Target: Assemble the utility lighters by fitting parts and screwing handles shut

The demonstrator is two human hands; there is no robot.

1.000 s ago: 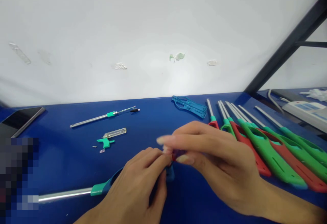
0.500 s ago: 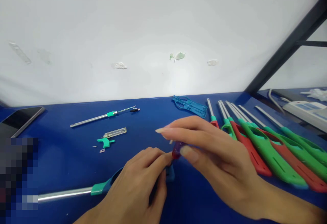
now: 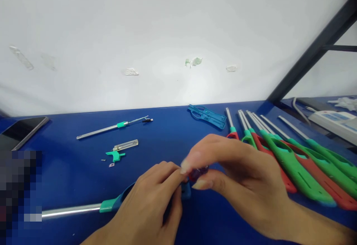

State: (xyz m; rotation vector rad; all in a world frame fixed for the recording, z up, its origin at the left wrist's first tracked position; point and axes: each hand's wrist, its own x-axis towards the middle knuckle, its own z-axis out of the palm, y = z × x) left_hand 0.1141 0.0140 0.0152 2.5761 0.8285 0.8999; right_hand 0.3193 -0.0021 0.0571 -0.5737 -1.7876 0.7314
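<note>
My left hand (image 3: 150, 204) is closed on the blue handle of a long-nosed lighter (image 3: 83, 210), whose metal tube points left along the blue table (image 3: 69, 178). Most of the handle is hidden under my fingers. My right hand (image 3: 240, 178) pinches a small dark red part (image 3: 198, 172) between thumb and forefinger, right at the left hand's fingertips and over the handle's end.
Several finished red and green lighters (image 3: 292, 163) lie in a row at the right. Blue handle shells (image 3: 208, 115) sit behind them. A loose metal tube with wire (image 3: 111, 127), a clear tank (image 3: 126, 145) and small green parts (image 3: 115, 156) lie at the left. A phone (image 3: 21, 131) is far left.
My right hand's fingers, stretched out half a second ago, have curled down and brought the red part lower, against the left fingertips. The left hand has stayed put.
</note>
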